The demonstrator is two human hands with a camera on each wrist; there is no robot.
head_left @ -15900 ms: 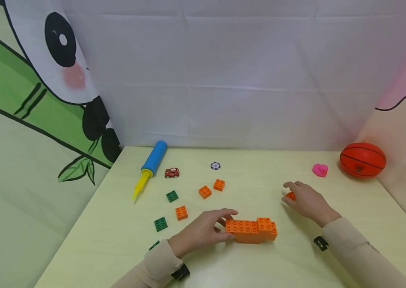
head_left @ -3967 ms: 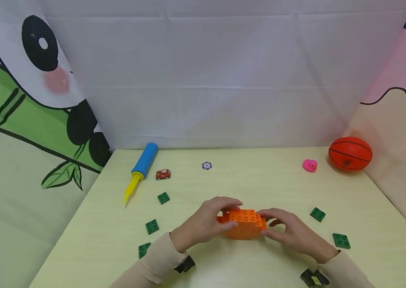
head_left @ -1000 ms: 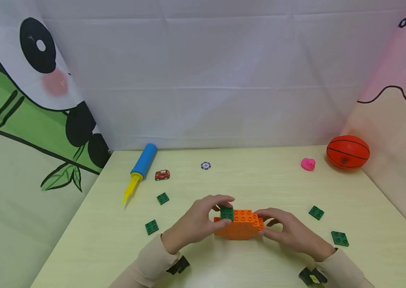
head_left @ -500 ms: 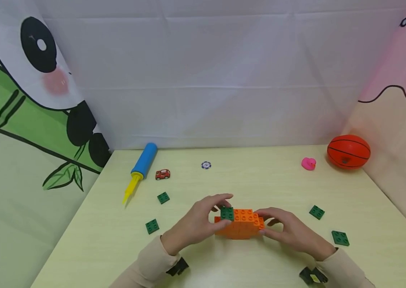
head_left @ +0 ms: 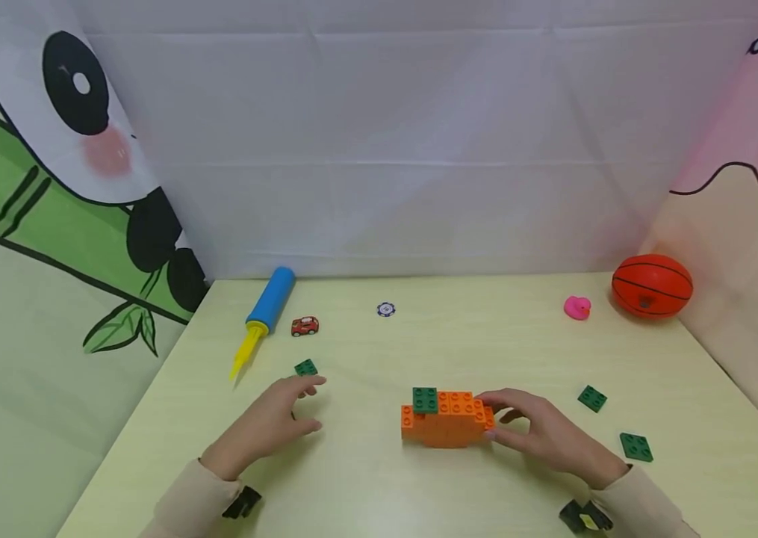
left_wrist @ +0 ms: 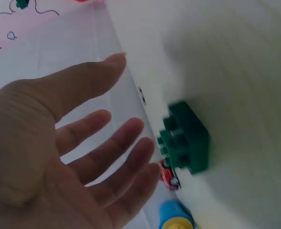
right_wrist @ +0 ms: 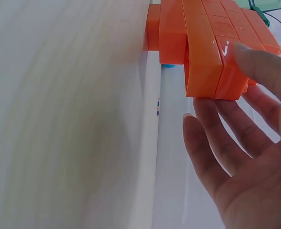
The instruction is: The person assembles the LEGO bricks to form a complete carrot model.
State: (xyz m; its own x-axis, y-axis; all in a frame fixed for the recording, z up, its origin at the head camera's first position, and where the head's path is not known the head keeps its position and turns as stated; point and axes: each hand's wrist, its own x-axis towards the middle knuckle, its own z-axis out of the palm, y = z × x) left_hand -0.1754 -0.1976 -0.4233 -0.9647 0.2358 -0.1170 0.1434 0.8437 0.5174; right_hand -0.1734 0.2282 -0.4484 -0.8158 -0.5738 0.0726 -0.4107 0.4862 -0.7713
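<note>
Orange brick block (head_left: 446, 424) stands on the table (head_left: 379, 493), near the front edge at centre, built of stacked orange bricks with one green brick (head_left: 425, 399) seated on its top left corner. Right hand (head_left: 540, 433) rests at the block's right end: thumb and fingertips lie against the orange side, fingers mostly straight and only lightly bent, not wrapped round it; the right wrist view shows the fingers (right_wrist: 226, 152) spread just beside the block (right_wrist: 212, 47), thumb on its face. Left hand (head_left: 271, 422) is well apart from the block, out to the left, palm down and open, fingers loosely extended, holding nothing. Nearest to it is a loose green plate (head_left: 306, 368) just beyond the fingertips; the left wrist view shows a green piece (left_wrist: 185, 143) close to the open fingers (left_wrist: 126, 152), not touched. Two further green plates (head_left: 592, 398) (head_left: 636, 447) lie right of the right hand. Along the back: blue and yellow pump (head_left: 264, 314), red toy car (head_left: 304, 326), small round token (head_left: 386, 309), pink duck (head_left: 576, 307), basketball (head_left: 651, 285)
</note>
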